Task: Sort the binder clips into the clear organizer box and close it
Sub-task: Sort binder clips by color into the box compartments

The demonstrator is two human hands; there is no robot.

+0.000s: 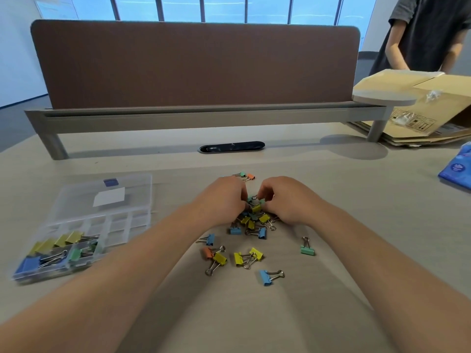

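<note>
Pale desk (356, 189) fills the lower frame, backed by a brown divider panel (193, 64) with windows (204, 6) above. At centre, the left hand (224, 197) and right hand (285, 200) meet, curled fingers pinching at the top of the binder clips (251, 225). Which clip each grips is hidden by the knuckles. Loose clips lie scattered below the pile. At lower left the clear organizer box (81, 225) sits open and motion-blurred, with yellow, blue and green clips in its near compartments. At the right edge a blue packet (456, 169) is cut off. A cardboard box (420, 108) and another person (428, 34) are partly out of frame at upper right.
</note>
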